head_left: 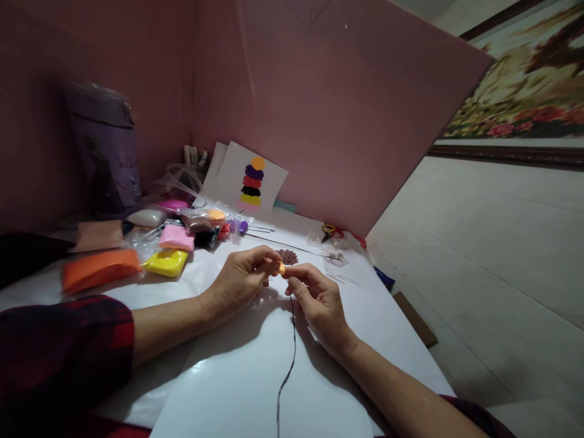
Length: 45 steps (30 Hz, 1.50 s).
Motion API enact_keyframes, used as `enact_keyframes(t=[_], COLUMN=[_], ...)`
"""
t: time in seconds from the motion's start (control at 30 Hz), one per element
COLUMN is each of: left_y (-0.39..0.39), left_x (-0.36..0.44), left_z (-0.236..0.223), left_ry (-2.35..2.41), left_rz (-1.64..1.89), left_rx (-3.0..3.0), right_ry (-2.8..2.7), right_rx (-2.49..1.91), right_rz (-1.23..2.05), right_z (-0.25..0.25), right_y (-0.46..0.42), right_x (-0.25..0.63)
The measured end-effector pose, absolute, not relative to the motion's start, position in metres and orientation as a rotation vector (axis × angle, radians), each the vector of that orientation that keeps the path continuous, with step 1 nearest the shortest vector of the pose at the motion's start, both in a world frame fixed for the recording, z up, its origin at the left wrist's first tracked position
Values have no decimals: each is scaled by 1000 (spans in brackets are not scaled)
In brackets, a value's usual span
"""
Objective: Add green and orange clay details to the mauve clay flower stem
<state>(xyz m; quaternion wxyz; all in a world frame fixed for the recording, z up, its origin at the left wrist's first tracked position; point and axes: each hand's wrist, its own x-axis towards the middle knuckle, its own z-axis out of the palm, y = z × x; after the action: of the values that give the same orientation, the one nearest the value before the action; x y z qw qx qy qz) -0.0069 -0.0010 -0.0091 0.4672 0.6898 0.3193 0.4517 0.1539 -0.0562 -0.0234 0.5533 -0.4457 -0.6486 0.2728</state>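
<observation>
Between my two hands is a small piece of orange modelling clay point(281, 267). The fingertips of my left hand point(241, 274) pinch it from the left. My right hand point(319, 301) is closed against its right side, with thumb and index finger close together. Just behind the clay lies a brown, petal-edged clay piece point(288, 256) on the white sheet. A thin dark wavy line point(293, 340), like a cord or a clay strand, runs from below my fingers towards the front edge. Whether it is attached to anything there is hidden by my fingers.
Bags of coloured clay, orange point(101, 269), yellow point(166, 263) and pink point(177, 237), lie at the left. A card with stacked colour blobs point(269, 176) leans at the back. Scissors point(329, 231) and thin tools point(292, 243) lie behind my hands. A purple bag point(107, 152) stands back left.
</observation>
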Motion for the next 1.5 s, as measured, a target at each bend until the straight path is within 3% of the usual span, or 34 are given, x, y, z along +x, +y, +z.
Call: enact_keyframes(t=[0.33,0.77,1.5], left_y=[1,-1,-4], left_x=[-7,-6,-4], left_z=[-11,-13,-11], left_ry=[714,744,743], left_rz=[1241,1111,1043], left_rx=[1966,2089,1918], right_ry=[-1530,-1366,-1404], right_rx=[-1079,-1145,-1108], right_rz=[717,713,781], right_z=[-26,-22,-27], right_y=[-56,-59,-56], right_x=[155,152,154])
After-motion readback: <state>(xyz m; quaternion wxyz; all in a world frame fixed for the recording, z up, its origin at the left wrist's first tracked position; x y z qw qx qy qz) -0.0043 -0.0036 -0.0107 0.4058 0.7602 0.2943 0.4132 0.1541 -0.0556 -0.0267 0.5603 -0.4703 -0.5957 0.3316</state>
